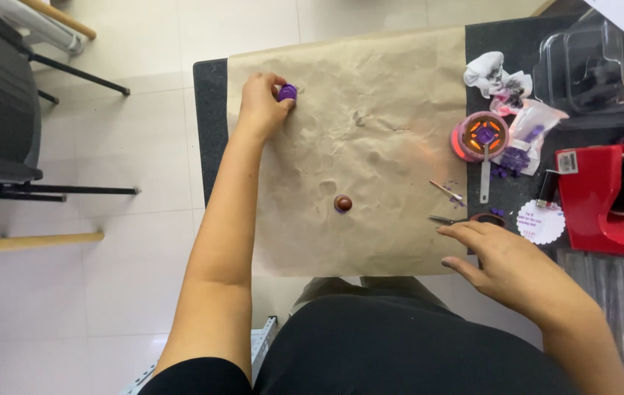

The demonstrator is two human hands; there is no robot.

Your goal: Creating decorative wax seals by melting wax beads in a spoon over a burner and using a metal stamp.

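Observation:
My left hand (259, 102) reaches to the far left corner of a crumpled brown paper sheet (370, 110) and pinches a small round purple wax seal (288, 92). A brown knobbed stamp (342, 203) stands upright on the paper near its middle, on a bit of purple wax. My right hand (495, 256) rests flat with fingers apart at the paper's near right edge, holding nothing, just below small scissors (458, 219).
At the right stands a round orange-glowing melting stand (481, 136) holding a spoon with purple wax. Near it lie a bag of purple wax beads (528, 132), crumpled tissue (489, 72), a clear plastic box (590, 66), a red tape dispenser (604, 197) and a white scalloped tag (541, 222).

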